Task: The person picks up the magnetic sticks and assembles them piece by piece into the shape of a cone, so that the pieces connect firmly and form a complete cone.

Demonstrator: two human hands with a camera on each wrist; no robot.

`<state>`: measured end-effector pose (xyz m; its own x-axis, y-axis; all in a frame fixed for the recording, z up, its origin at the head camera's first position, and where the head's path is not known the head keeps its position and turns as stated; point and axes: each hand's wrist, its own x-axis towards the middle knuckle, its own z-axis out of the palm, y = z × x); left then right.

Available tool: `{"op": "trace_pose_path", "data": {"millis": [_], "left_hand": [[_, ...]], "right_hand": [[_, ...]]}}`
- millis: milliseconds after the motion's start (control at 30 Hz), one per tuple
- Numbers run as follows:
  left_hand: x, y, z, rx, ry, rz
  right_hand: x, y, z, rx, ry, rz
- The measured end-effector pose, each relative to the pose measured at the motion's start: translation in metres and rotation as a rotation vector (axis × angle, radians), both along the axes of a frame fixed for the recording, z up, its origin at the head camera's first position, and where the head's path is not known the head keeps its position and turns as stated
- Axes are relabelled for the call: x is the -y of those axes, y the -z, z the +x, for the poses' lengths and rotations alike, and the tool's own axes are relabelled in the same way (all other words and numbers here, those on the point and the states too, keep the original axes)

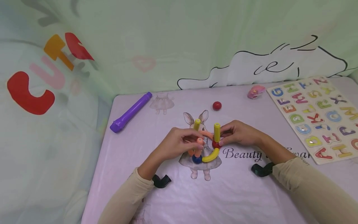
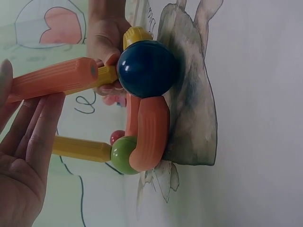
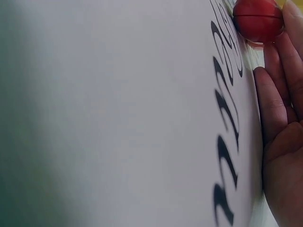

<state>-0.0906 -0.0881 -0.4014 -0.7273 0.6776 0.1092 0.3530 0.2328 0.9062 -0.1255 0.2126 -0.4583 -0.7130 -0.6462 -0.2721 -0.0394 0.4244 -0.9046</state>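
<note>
A ring of curved pieces and balls lies on the rabbit print, with yellow rods (image 1: 217, 132) standing on it. My left hand (image 1: 181, 141) pinches an orange rod (image 2: 54, 78) between thumb and fingers. The rod's lower end is close over the blue ball (image 2: 147, 68) at the ring's near side. With fingertips and thumb, my right hand (image 1: 240, 133) holds the red ball (image 3: 258, 21) at the ring's right. A curved yellow piece (image 1: 211, 156) runs from the red ball to the blue one. Beyond, in the left wrist view, a curved orange piece (image 2: 151, 132) leads to a green ball (image 2: 124, 155).
A loose red ball (image 1: 217, 105) lies behind the ring. To the left is a purple microphone-shaped toy (image 1: 131, 112). An alphabet board (image 1: 310, 124) lies at the right, near a small pink object (image 1: 255, 91). Black bent pieces (image 1: 161, 181) show beside both wrists.
</note>
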Motion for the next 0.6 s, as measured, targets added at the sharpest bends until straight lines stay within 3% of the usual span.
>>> {"op": "trace_pose_path", "data": {"millis": [267, 600], "left_hand": [[-0.0011, 0.0010, 0.0017, 0.034, -0.001, 0.013], [-0.0018, 0.0071, 0.0022, 0.076, 0.007, -0.043]], "right_hand": [[0.0000, 0.0006, -0.0004, -0.017, -0.002, 0.002], [-0.0008, 0.0025, -0.0003, -0.019, -0.010, -0.010]]}}
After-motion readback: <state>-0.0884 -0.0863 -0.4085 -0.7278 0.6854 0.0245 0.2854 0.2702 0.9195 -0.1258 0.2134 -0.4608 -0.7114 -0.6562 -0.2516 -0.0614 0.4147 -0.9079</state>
